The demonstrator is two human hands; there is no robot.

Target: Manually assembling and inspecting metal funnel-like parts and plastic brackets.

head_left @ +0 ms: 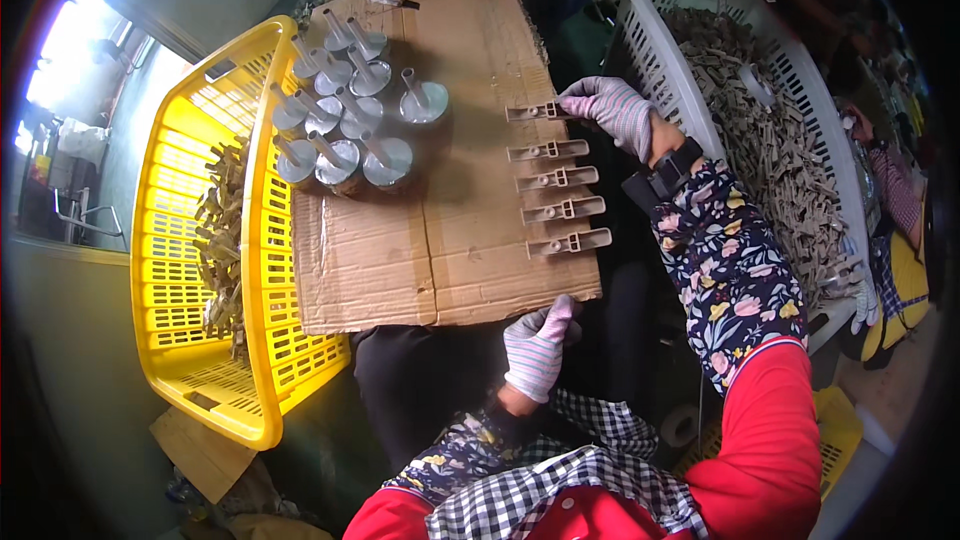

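Note:
On a cardboard sheet [470, 270], several beige plastic clip-like pieces [563, 210] lie in a column along the right edge. My right hand [612, 116], in a striped glove, pinches the right end of the farthest plastic piece [536, 113], which lies at the top of that column. Below the cardboard's near edge is my left hand [535, 352], also gloved, with curled fingers and the thumb up. What it holds, if anything, is hidden. Several round silver-topped pieces [388, 161] with grey rods sticking up are grouped on the cardboard's left half.
A yellow basket [262, 290] with plastic pieces stands at the left. At the right, a white basket [690, 105] holds many beige pieces [745, 130]. A small pen-like tool [390, 0] lies near the cardboard's far edge. Other people sit beyond and to the right.

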